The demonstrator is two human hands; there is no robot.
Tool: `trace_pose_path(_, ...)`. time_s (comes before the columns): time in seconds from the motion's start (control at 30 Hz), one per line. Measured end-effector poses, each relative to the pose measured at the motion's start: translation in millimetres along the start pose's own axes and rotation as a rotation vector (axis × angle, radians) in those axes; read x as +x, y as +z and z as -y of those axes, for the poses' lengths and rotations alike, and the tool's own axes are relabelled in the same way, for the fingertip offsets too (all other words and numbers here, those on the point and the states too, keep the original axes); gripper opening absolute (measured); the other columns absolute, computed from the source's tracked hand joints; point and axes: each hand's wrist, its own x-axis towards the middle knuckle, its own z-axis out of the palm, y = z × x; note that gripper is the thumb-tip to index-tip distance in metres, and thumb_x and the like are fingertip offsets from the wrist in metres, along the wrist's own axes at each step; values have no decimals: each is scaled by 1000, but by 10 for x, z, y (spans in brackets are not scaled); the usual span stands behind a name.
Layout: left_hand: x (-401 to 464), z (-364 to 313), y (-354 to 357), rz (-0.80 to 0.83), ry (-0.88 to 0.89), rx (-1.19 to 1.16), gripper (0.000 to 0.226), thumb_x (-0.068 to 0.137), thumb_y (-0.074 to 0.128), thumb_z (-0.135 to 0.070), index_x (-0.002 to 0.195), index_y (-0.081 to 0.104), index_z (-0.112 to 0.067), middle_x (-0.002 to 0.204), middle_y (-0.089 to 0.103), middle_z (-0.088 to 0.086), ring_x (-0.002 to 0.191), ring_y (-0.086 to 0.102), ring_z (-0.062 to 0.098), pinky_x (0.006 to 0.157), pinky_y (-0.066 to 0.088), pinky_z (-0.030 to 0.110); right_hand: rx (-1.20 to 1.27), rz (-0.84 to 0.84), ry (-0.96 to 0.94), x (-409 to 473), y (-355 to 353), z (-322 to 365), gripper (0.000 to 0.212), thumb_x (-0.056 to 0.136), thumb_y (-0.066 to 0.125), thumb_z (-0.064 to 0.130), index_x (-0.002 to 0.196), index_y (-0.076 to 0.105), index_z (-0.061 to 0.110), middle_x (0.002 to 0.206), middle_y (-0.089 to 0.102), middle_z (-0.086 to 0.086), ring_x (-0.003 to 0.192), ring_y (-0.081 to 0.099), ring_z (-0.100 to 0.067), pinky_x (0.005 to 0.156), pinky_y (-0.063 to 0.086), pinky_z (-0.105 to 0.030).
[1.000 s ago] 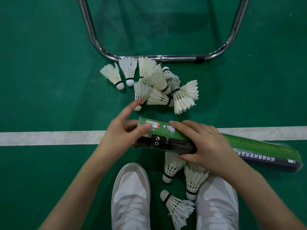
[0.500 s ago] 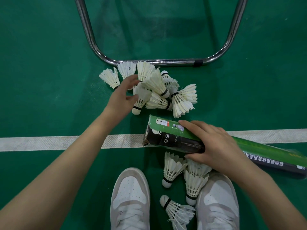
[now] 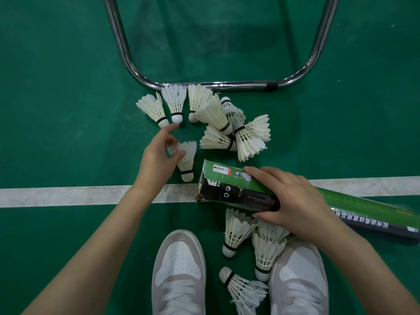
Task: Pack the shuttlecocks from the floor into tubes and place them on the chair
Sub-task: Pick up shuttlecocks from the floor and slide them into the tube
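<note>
Left hand [image 3: 156, 160] pinching one shuttlecock [image 3: 186, 161] by its feathers, cork toward the white line [image 3: 68, 196]. Loose pile of shuttlecocks [image 3: 216, 123] against the chrome chair frame [image 3: 218, 85]. Right hand [image 3: 293, 201] gripping the green-and-black tube [image 3: 229, 189], mouth leftward, contents unseen; recycling mark and Chinese lettering, unreadable. More shuttlecocks between white shoes [image 3: 179, 271]. Open green floor [image 3: 56, 87] leftward.

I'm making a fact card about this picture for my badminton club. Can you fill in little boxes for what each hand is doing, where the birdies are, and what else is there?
left hand: pinches the feathers of one shuttlecock, cork pointing toward the person
right hand: grips the green and black tube, which lies on its side with the open end facing left
far pile: loose shuttlecocks beside the metal chair frame
near shuttlecocks: three by the white shoes
floor: green with a white line
</note>
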Motion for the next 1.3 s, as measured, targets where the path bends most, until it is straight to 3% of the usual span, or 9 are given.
trace_pose_path(0.1,-160,46,12,-34,-57,-28,55,84,69,-6,133,48,-21,83,49,-10,80,50,6,80,36,20,2,5,3,-8,17,9,88,73,69,49,140,12,48,140,37,12,123,39,-14,98,27,-30)
trace_pose_path(0.2,-327,87,29,-42,-139,-87,55,86,68,-10,134,46,-26,83,54,-8,77,50,2,80,39,25,-4,6,-7,-20,46,19,89,72,70,48,141,15,45,138,39,10,121,41,-15,97,28,-31)
trace_pose_path(0.4,-633,132,-7,-80,-211,-314,48,87,67,-11,125,49,-35,83,64,7,84,60,23,89,48,37,-18,-2,-14,-32,86,13,89,70,71,48,142,19,42,136,43,8,119,44,-16,96,31,-32)
trace_pose_path(0.47,-721,117,-94,-122,-206,-354,46,88,66,-11,125,50,-32,79,60,6,85,60,26,90,47,35,-14,-12,-19,-38,92,4,89,70,71,49,142,19,43,136,43,8,119,44,-16,96,31,-32)
trace_pose_path(0.67,-886,29,-251,-227,-214,-376,43,88,65,-16,124,51,-34,79,49,-7,74,49,7,78,40,21,-25,-24,-27,-24,108,-8,90,69,72,49,142,19,42,136,44,7,118,45,-17,95,32,-33)
trace_pose_path(0.8,-938,-93,-167,-159,-199,-445,42,89,63,-13,124,52,-34,66,50,-18,68,50,2,78,41,20,-29,-42,-36,-34,137,-13,91,66,75,48,141,24,40,131,49,5,113,50,-19,91,35,-34)
trace_pose_path(1.03,-1040,-311,26,-9,-182,-529,38,91,57,-10,121,52,-34,77,60,-3,79,62,6,78,49,18,-45,-94,-66,-38,178,-33,95,59,79,47,138,28,37,123,55,3,104,57,-21,84,40,-35)
trace_pose_path(1.13,-1078,-358,76,51,-186,-565,37,94,51,-6,123,50,-29,73,63,-10,74,60,-1,72,47,10,-57,-121,-83,-31,186,-25,96,56,81,46,137,30,36,121,57,3,100,59,-21,81,42,-34)
trace_pose_path(1.3,-1110,-403,88,117,-215,-559,37,89,55,-25,123,48,-36,92,70,-5,92,64,3,82,47,15,-73,-146,-99,-33,211,-14,96,54,82,46,136,33,34,118,58,3,97,60,-21,81,44,-35)
